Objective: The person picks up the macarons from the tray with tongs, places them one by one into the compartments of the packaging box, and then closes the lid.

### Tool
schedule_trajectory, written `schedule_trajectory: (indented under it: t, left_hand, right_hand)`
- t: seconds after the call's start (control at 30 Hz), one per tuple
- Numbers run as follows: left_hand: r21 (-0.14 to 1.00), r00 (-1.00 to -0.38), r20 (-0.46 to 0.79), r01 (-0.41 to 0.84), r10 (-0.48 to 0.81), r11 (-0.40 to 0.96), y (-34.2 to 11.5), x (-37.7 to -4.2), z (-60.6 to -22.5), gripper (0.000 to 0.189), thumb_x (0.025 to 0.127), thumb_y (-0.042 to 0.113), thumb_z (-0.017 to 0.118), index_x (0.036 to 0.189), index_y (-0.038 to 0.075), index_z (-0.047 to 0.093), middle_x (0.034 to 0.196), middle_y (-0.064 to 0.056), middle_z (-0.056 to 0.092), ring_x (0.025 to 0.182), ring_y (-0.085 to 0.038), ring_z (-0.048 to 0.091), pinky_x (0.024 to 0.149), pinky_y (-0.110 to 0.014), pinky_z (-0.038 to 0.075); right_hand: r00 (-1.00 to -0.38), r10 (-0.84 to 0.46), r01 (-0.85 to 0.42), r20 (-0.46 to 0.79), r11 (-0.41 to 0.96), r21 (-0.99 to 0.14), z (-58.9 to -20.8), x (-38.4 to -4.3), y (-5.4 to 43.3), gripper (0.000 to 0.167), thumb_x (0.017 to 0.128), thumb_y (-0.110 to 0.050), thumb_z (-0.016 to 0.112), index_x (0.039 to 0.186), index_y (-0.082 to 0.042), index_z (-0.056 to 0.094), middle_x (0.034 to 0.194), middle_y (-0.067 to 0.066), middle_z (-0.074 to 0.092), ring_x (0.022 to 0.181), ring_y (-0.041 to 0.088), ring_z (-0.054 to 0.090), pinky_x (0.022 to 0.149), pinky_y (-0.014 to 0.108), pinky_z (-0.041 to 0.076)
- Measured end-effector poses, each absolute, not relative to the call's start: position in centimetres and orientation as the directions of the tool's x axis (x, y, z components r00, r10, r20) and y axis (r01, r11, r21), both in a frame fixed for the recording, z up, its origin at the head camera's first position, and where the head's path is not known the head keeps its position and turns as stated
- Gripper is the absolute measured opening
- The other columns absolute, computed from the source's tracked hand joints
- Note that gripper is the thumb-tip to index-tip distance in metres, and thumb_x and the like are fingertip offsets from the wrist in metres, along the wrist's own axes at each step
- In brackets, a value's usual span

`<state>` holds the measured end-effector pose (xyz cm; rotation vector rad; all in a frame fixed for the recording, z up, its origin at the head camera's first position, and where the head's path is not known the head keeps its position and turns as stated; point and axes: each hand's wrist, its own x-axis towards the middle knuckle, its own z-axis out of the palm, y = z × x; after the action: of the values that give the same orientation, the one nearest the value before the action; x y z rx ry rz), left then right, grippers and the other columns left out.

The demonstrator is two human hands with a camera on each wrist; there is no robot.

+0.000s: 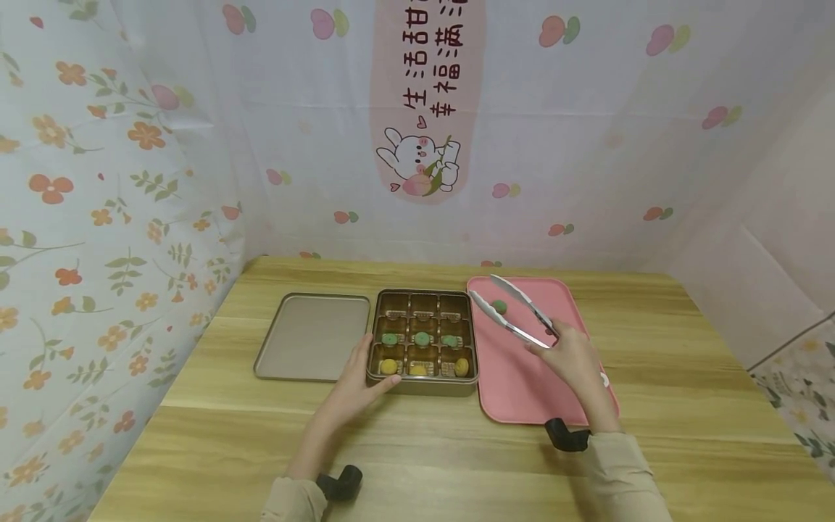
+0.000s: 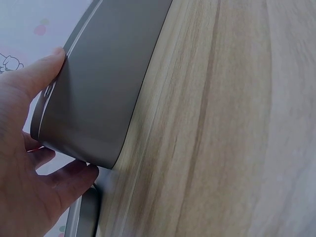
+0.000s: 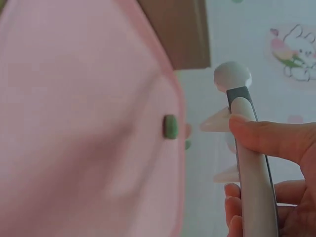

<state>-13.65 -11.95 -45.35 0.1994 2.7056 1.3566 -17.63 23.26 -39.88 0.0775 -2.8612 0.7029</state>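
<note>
My left hand [image 1: 354, 388] holds the near left corner of a brown metal box [image 1: 424, 389], thumb on the front rim and fingers on the left side. Inside is a divided plastic insert; green pieces [image 1: 422, 338] lie across its middle row and yellow pieces [image 1: 388, 366] across the front row. In my right hand [image 1: 574, 359] is a pair of metal tongs [image 1: 484, 305], with their tips spread apart above a pink tray [image 1: 515, 399]. A round green piece [image 1: 499, 307] rests on the tray near the tips, with nothing visibly gripped between them.
To the left of the box lies a flat brown metal lid or tray [image 1: 313, 337]. The wooden table [image 1: 450, 457] meets a patterned cloth backdrop [image 1: 313, 145] at its far edge. Black wrist mounts [image 1: 566, 436] project from both forearms.
</note>
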Motion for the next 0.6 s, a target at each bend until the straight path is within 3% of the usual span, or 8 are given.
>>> schedule_trajectory:
  t: [0.13,0.3,0.6]
  left_hand:
    - [0.801,-0.986,-0.036,0.069,0.163,0.595,-11.9,-13.7,-45.5,0.099,0.080,0.051,0.062,0.148,0.010,0.001,0.154,-0.017,0.004,0.140,-0.038,0.009,0.111,-0.057,0.015]
    - [0.804,-0.986,-0.038,0.066,0.163,0.591,-11.9,-13.7,-45.4,0.100,0.080,0.051,0.062,0.148,0.010,0.001,0.154,-0.017,0.004,0.140,-0.038,0.009,0.111,-0.057,0.016]
    - [0.800,-0.986,-0.037,0.068,0.162,0.596,-11.9,-13.6,-45.3,0.101,0.079,0.052,0.062,0.148,0.009,0.001,0.154,-0.017,0.004,0.140,-0.039,0.009,0.111,-0.057,0.015]
  right_hand:
    - [-0.980,0.019,-0.072,0.197,0.894,-0.442,-40.8,-17.7,23.9,0.046,0.071,-0.029,0.076,0.098,0.003,0.059,0.084,0.021,0.066,0.062,0.028,0.057,0.053,0.038,0.044]
    - [-0.988,0.046,-0.020,0.144,0.905,-0.425,-41.7,-17.9,24.5,0.049,0.072,-0.028,0.075,0.104,0.004,0.058,0.093,0.024,0.066,0.080,0.042,0.060,0.064,0.051,0.046]
    - [-0.992,0.078,0.031,0.094,0.904,-0.427,-42.7,-17.8,25.1,0.045,0.072,-0.026,0.072,0.100,0.006,0.059,0.092,0.026,0.065,0.081,0.042,0.060,0.065,0.052,0.045]
